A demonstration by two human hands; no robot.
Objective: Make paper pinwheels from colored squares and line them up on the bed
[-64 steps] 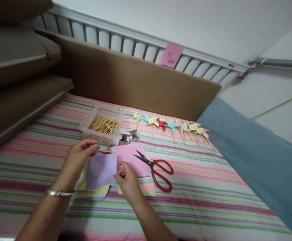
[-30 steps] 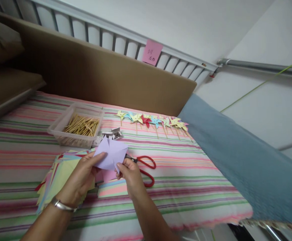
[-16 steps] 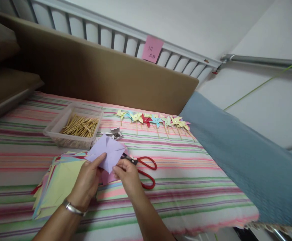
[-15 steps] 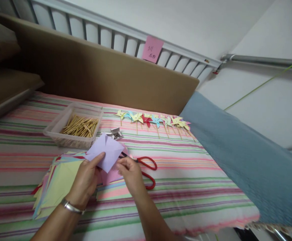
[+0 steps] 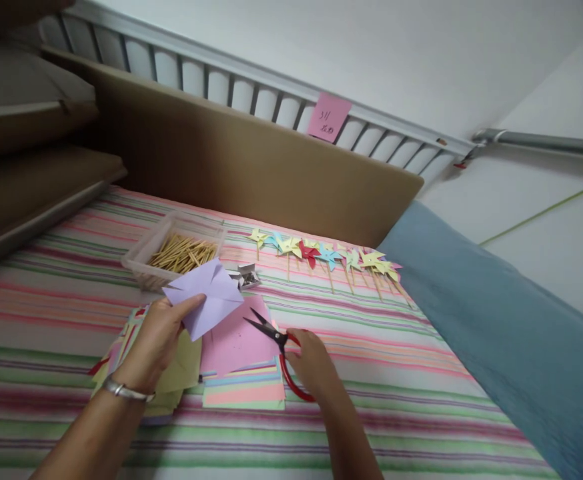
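My left hand pinches a creased lilac paper square and holds it up above the striped bedsheet. A silver bracelet sits on that wrist. My right hand is down on the red-handled scissors, its fingers closed around the handles; the black blades point up-left over a pink sheet. Under and beside the hands lie stacks of coloured paper squares.
A clear plastic tub of wooden sticks stands behind the paper, with a small open box of pins beside it. A row of finished paper pinwheels lies further back. A brown board and white railing close the far side; a blue blanket lies at the right.
My right hand let go of the lilac paper and dropped to the right onto the scissors' handles. My left hand keeps the paper, now alone. The view shifted slightly.
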